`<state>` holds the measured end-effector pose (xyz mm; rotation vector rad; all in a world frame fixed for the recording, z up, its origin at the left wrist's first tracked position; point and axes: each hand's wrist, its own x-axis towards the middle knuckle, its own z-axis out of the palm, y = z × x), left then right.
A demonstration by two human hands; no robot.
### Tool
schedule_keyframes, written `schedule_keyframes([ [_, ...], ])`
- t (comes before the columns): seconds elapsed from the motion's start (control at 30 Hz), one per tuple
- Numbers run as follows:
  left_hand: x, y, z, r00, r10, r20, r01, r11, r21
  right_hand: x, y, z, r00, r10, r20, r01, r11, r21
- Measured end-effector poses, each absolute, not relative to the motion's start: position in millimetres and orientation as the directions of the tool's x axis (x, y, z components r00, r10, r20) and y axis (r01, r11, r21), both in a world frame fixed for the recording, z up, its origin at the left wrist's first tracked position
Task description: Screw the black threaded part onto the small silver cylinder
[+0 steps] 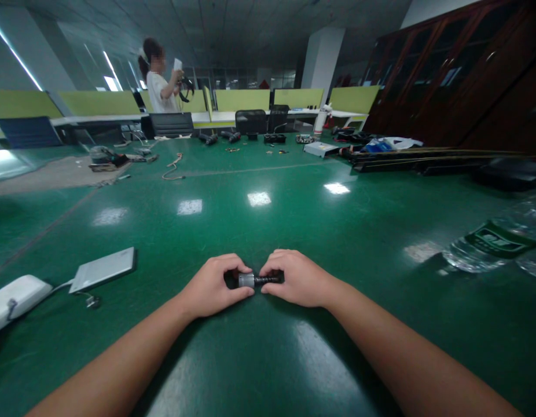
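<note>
Left hand (pixel 212 286) curled nearly closed round grey end (pixel 246 281) of small grey-and-black part (pixel 256 280), right hand (pixel 300 281) likewise at black shaft (pixel 265 280); 2 opposed grips probably keep it in line. Toward near edge of desk (pixel 268 229); resting or lifted, cannot tell.
</note>
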<state>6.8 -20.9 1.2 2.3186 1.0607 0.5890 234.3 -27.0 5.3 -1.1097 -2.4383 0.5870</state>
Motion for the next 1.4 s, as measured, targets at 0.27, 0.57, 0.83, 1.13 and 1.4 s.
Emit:
schedule_keyframes([
  [0.27,7,-20,0,0.603,0.779,0.17,0.551,-0.561,0.618,238,-27,8,-0.603,0.782,0.159,0.626,0.587,-0.514],
  [0.57,7,-21,1,0.605,0.778,0.172,0.551,-0.564,0.615,243,-28,12,-0.58,0.806,0.118,0.667,0.553,-0.499],
  [0.83,8,-20,2,0.605,0.777,0.174,0.55,-0.566,0.614,250,-25,15,-0.575,0.812,0.099,0.671,0.538,-0.511],
  [1.13,9,-20,2,0.605,0.778,0.169,0.557,-0.566,0.608,263,-22,14,-0.562,0.825,0.063,0.703,0.516,-0.489],
  [1.4,8,-21,2,0.603,0.779,0.175,0.555,-0.566,0.609,270,-22,17,-0.548,0.835,0.049,0.705,0.492,-0.51],
])
